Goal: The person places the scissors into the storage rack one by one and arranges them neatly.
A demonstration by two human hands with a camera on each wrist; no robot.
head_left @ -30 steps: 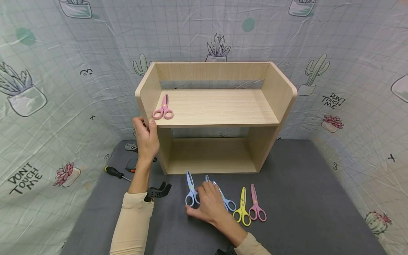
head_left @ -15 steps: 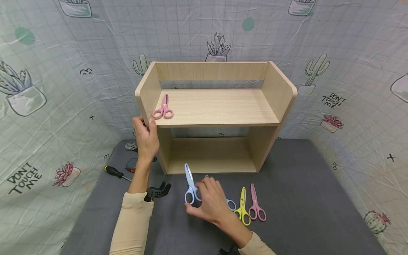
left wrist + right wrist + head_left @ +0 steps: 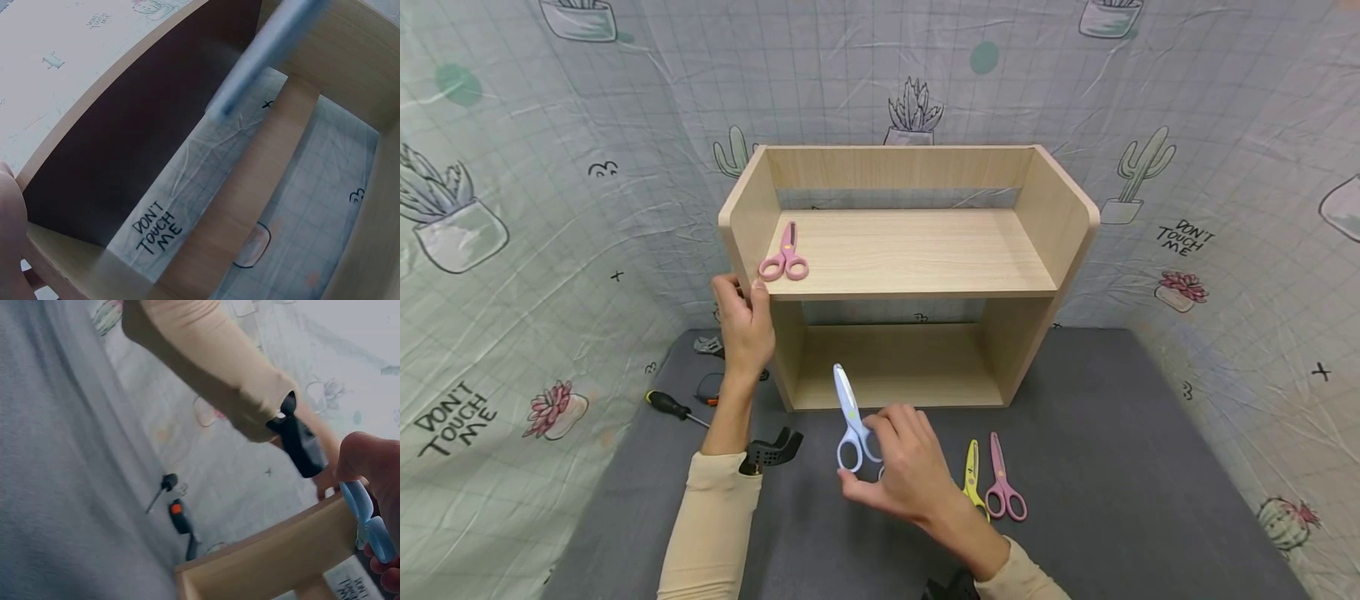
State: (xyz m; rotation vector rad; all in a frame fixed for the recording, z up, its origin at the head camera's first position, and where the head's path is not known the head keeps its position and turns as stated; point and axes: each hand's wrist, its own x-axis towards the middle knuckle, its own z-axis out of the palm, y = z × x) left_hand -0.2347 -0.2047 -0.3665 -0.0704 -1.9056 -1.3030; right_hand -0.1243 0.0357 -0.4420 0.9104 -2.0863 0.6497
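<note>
My left hand (image 3: 745,329) grips the left side panel of a two-tier wooden shelf (image 3: 910,293), its thumb at the front edge. Light blue scissors (image 3: 852,417) are pinched by a handle loop in my right hand (image 3: 910,462), tips pointing up before the lower compartment. In the right wrist view, the handles of the blue scissors (image 3: 358,503) show between thumb and fingers. On the upper tier, at the left, lie pink scissors (image 3: 786,254). Yellow scissors (image 3: 972,475), partly covered by my right hand, lie on the grey table beside another pair of pink scissors (image 3: 1000,479).
Left of the shelf, a black-and-yellow screwdriver (image 3: 668,406) lies on the table (image 3: 1120,483). Several other tools, including one with an orange part (image 3: 177,508), lie near it, partly hidden by my left arm. A patterned cloth (image 3: 1210,167) encloses the back and sides.
My right hand has raised the blue scissors off the table toward the shelf and drifted slightly right. More of the yellow scissors and other blue scissors is now covered. The left hand keeps its place.
</note>
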